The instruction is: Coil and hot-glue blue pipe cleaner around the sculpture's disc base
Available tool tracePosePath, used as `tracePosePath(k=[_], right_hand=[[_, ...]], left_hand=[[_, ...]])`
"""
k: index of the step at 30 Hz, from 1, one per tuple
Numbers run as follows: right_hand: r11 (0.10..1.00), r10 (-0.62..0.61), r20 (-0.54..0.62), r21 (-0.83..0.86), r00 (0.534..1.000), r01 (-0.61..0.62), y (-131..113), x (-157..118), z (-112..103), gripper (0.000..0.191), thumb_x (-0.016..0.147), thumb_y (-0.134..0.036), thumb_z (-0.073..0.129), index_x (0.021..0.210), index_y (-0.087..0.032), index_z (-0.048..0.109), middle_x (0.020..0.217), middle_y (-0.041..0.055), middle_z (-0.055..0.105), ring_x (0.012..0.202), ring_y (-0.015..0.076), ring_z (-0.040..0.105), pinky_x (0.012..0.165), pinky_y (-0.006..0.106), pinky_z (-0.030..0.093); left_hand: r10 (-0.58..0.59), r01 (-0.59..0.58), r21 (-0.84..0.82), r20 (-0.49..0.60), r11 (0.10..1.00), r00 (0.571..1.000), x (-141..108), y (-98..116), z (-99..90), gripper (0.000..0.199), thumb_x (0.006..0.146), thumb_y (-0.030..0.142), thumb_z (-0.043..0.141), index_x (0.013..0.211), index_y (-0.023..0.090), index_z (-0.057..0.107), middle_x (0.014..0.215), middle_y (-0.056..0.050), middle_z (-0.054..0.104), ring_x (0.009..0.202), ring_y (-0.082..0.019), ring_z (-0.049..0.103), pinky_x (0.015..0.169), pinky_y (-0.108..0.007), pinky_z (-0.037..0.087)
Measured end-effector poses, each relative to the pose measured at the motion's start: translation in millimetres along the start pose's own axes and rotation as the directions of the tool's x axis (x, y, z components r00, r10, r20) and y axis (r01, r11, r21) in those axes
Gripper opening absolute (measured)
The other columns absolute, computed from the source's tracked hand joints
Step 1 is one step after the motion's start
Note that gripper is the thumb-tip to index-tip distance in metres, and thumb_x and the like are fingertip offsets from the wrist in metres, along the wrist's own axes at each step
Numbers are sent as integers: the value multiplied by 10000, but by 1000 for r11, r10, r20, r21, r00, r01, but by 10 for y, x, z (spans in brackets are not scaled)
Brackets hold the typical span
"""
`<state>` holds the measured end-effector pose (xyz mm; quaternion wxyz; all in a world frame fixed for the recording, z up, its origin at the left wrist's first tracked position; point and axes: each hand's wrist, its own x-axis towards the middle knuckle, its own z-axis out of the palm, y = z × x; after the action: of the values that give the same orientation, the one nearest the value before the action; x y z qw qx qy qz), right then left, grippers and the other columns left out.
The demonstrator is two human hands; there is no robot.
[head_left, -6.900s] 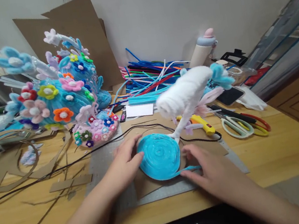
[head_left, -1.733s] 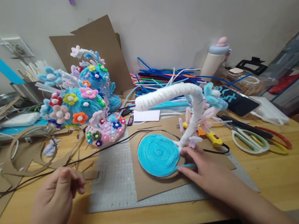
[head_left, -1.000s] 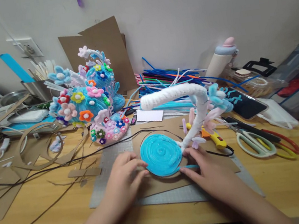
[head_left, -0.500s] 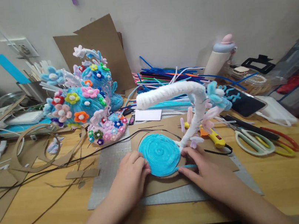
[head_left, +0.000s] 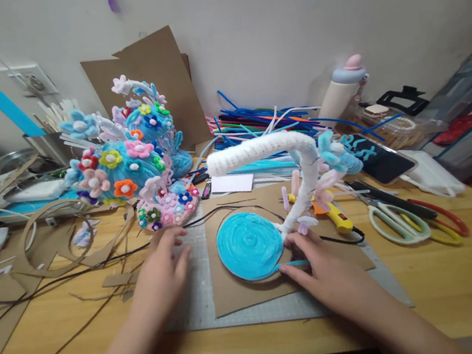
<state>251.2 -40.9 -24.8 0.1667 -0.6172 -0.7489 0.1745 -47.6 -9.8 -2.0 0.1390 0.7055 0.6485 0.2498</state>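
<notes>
In the middle of the head view lies a round cardboard base covered with a coil of blue pipe cleaner [head_left: 250, 246]. A curved white stem [head_left: 306, 172], with pink, lilac and blue flowers along it, rises from the base's right edge and bends left over it. My right hand [head_left: 312, 257] grips the base's right edge, and the loose blue end of the pipe cleaner [head_left: 294, 263] lies between its thumb and fingers. To the left, my left hand [head_left: 164, 264] is off the base, fingers apart, with nothing in it. A cardboard sheet [head_left: 237, 301] lies underneath.
Scissors [head_left: 398, 224] and a yellow glue gun [head_left: 338, 218] lie to the right. A finished flower-covered blue piece [head_left: 127, 163] stands back left. Pipe cleaners [head_left: 254, 121] are heaped behind. Cardboard rings [head_left: 27, 238] and a black cable [head_left: 98, 262] lie left.
My left hand has let go of the base's left edge and moved left, its fingers opening. My right hand stays at the right edge.
</notes>
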Motion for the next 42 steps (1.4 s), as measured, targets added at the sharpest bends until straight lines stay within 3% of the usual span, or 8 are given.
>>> tracePosePath(k=[2, 5, 8, 11, 22, 31, 36, 42], right_hand=[[1000, -6, -4, 5, 1000, 6, -7, 1, -6, 255, 860, -383, 550, 1079, -253, 545, 1140, 77, 627, 925, 242, 669, 702, 350, 541], [1000, -10, 0, -2, 1000, 10, -21, 2, -15, 262, 862, -384, 549, 1085, -246, 531, 1154, 81, 611, 943, 243, 659, 723, 353, 533], [1000, -4, 27, -4, 1000, 5, -38, 5, -26, 256, 871, -376, 540, 1081, -231, 515, 1179, 90, 578, 976, 249, 646, 736, 357, 529], [1000, 11, 54, -8, 998, -11, -55, 10, -35, 263, 871, -354, 547, 1091, -215, 509, 1184, 103, 563, 999, 262, 633, 773, 386, 526], [1000, 30, 62, 4, 998, -30, -73, 28, -49, 293, 870, -339, 566, 1122, -201, 509, 1158, 110, 562, 979, 269, 616, 809, 424, 511], [994, 18, 52, 103, 998, -23, -49, 3, -129, 41, 902, -228, 512, 916, -213, 546, 1016, 45, 593, 903, 201, 593, 785, 351, 466], [994, 26, 63, 107, 998, -33, -95, -40, -157, 86, 904, -191, 482, 866, -211, 557, 924, 22, 622, 821, 172, 583, 695, 289, 417], [978, -7, 179, 204, 984, -30, -104, -184, -234, 114, 891, -150, 494, 876, -216, 586, 884, -7, 637, 807, 138, 571, 716, 257, 406]], left_hand=[[165, -161, -79, 48, 984, 985, 2, 164, 48, 123, 889, 220, 488, 1000, 207, 539, 992, -59, 600, 895, -209, 578, 786, -360, 464], [459, -411, -213, 276, 886, 845, 34, 498, 165, 106, 890, 146, 508, 879, 208, 594, 970, -35, 603, 946, -195, 554, 826, -349, 451], [556, -517, -214, 404, 829, 726, 101, 746, 302, 46, 854, 159, 613, 858, 201, 631, 913, -18, 614, 899, -193, 558, 773, -326, 439], [588, -564, -207, 459, 800, 666, 155, 807, 428, 52, 819, 172, 679, 817, 201, 636, 860, 3, 634, 866, -192, 566, 747, -323, 412], [565, -504, -256, 332, 825, 755, 91, 674, 565, 68, 862, 231, 655, 797, 228, 634, 823, 25, 675, 841, -186, 584, 769, -357, 344], [648, -665, -69, 321, 743, 691, 27, 709, 546, 151, 930, 238, 523, 794, 212, 581, 835, 5, 613, 840, -199, 523, 745, -358, 296], [685, -725, 43, 294, 687, 666, -17, 722, 545, 218, 949, 210, 463, 752, 205, 555, 812, -5, 600, 814, -196, 507, 745, -365, 278], [590, -591, -98, 304, 800, 748, -8, 698, 559, 134, 900, 190, 544, 774, 220, 582, 833, 18, 620, 829, -184, 532, 745, -349, 277]])
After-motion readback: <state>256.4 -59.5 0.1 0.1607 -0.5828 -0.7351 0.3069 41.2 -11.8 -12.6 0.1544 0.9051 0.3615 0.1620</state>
